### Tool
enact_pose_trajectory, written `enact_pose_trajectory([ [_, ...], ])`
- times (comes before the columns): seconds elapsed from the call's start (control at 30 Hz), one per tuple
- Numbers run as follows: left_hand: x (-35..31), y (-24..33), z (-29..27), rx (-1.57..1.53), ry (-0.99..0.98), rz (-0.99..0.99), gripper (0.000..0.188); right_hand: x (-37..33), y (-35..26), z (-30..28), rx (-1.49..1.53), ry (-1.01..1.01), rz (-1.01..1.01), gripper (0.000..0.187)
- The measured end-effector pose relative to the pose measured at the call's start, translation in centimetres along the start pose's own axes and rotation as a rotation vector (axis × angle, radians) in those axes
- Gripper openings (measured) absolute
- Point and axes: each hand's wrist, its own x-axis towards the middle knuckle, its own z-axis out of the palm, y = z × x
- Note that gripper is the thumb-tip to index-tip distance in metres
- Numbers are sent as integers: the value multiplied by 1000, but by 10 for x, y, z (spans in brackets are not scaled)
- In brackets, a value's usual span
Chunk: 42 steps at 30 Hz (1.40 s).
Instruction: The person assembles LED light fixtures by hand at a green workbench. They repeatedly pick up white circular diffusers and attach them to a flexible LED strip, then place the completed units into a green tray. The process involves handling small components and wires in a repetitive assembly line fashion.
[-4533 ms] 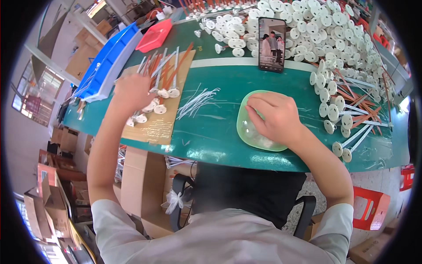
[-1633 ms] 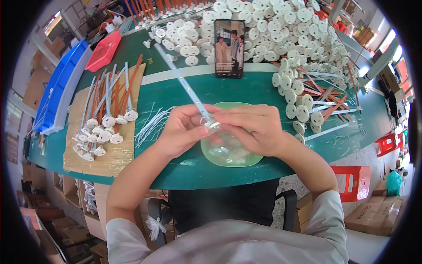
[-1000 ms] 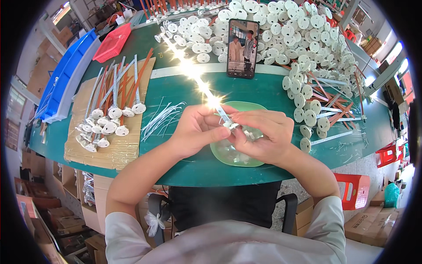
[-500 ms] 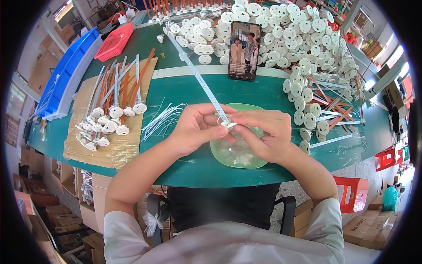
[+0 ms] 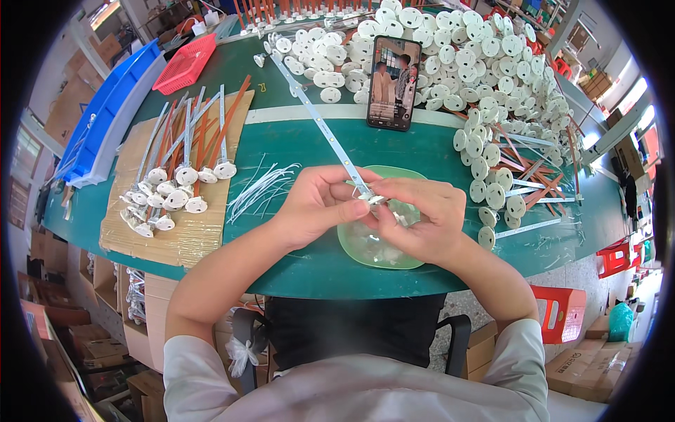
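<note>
My left hand (image 5: 320,204) and my right hand (image 5: 422,218) meet over a pale green dish (image 5: 365,246) on the green table (image 5: 295,274). Both pinch the near end of a long thin white strip (image 5: 320,123) that slants away toward the upper left. A small white part sits between my fingertips at that end; its shape is too small to make out. A loose bundle of thin white wires (image 5: 264,190) lies just left of my left hand.
A cardboard sheet (image 5: 176,232) at left carries strips with round white caps (image 5: 176,190). A heap of round white discs (image 5: 485,77) fills the back and right. A phone (image 5: 394,83) stands ahead. A red basket (image 5: 184,65) and blue trays (image 5: 105,119) lie far left.
My left hand came off the cardboard sheet and my right hand out of the dish; both now hold the strip's end. Over the last second the hands barely shift.
</note>
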Motion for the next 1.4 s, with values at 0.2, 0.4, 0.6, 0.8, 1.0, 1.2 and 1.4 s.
enact_pose_trajectory([
  [0.2,0,-1,-3,6,-17,19,54,4,-1,2,31,26,-2,28],
  [0.4,3,0,4,-68,10,42,53,4,2,3,-68,89,-75,26],
  [0.6,-2,-4,6,-42,102,56,40,13,2,-8,-463,56,-425,32],
  [0.8,-4,-6,9,-85,170,32,30,13,6,-7,-510,-15,-475,38],
  [1.0,-5,-4,12,-70,179,12,27,13,7,-4,-549,-51,-444,35],
  [1.2,-3,-5,12,-57,182,10,27,12,9,-1,-445,-62,-376,30],
  [1.4,-1,3,5,-116,289,11,29,10,4,2,-328,-51,-338,32],
])
